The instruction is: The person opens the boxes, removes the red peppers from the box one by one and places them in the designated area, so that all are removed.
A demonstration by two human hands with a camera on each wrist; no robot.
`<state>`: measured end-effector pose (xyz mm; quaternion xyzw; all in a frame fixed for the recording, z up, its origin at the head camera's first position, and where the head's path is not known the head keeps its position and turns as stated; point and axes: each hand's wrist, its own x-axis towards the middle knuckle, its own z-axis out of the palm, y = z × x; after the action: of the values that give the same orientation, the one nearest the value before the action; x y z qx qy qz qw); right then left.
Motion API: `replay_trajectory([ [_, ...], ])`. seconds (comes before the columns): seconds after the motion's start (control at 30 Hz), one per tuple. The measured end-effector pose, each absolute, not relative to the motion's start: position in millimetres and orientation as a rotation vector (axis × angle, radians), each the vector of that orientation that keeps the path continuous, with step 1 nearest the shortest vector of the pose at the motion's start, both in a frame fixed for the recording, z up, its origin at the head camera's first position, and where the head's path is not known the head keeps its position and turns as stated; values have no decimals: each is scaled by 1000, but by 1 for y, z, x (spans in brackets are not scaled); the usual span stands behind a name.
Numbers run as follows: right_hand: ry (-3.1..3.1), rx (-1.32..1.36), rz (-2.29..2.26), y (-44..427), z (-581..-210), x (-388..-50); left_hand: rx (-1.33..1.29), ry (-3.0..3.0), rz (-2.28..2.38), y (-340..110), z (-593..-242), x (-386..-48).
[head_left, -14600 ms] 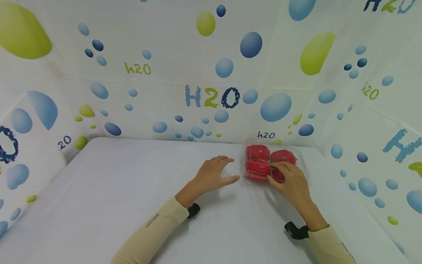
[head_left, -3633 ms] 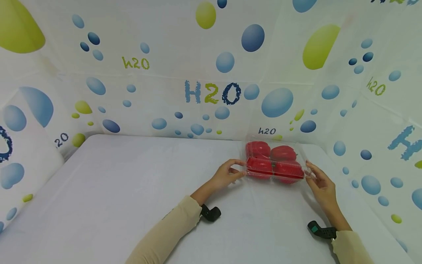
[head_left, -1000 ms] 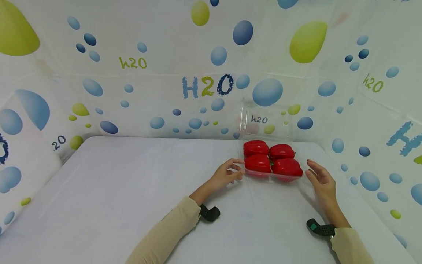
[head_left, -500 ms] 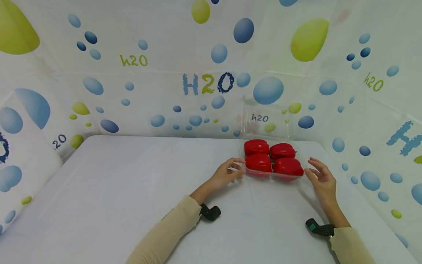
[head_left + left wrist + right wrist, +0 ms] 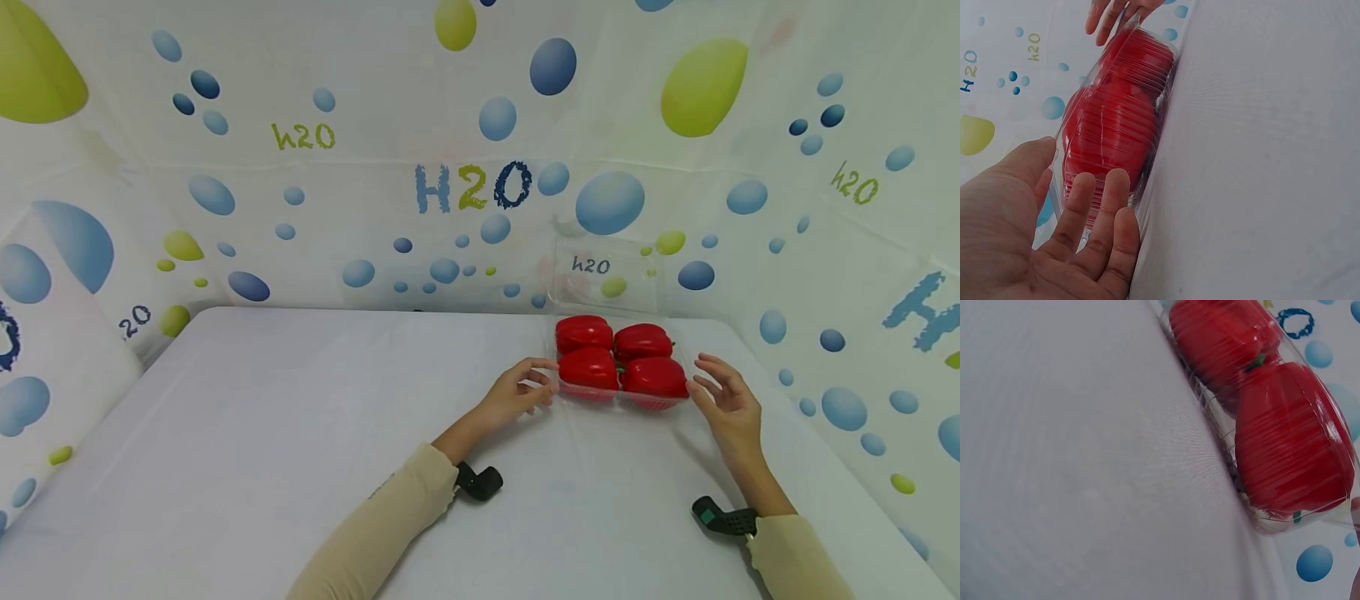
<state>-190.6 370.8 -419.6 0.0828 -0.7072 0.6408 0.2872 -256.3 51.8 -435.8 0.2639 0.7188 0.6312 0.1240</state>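
Note:
Red bell peppers (image 5: 655, 377) sit in a clear ribbed plastic clamshell box (image 5: 617, 396) at the back right of the table. Its transparent lid (image 5: 606, 271) stands raised behind them, against the backdrop. My left hand (image 5: 513, 396) holds the box's left end: in the left wrist view the thumb lies at the rim and the other fingers rest along the side wall. At the opposite end, my right hand (image 5: 731, 408) has its thumb by the near right corner, fingers loosely spread. Only a sliver of the right thumb (image 5: 1355, 512) shows in its wrist view.
A white cloth covers the table (image 5: 300, 433). Close behind the box rises a backdrop (image 5: 420, 100) printed with blue and green drops; it also lines both sides. Both wrists carry black camera mounts (image 5: 480, 482).
The lid, closed over the peppers several seconds ago, is now swung up and back. My right hand let go of the front corner, and lately moved slightly left toward the box. The left stayed put.

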Motion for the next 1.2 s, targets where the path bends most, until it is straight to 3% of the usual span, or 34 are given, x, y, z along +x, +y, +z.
replay_trajectory([
  [0.17,-1918,297,1676,366,-416,-191,770,2087,1842,51,-435,-256],
  [0.57,-2275,180,1229,349,-413,-193,774,2073,1824,45,-431,-259],
  [0.9,-2314,219,1127,316,-382,-174,796,2071,1818,41,-431,-262],
  [1.2,-2363,133,1031,330,-406,-192,785,2053,1821,39,-432,-266],
])
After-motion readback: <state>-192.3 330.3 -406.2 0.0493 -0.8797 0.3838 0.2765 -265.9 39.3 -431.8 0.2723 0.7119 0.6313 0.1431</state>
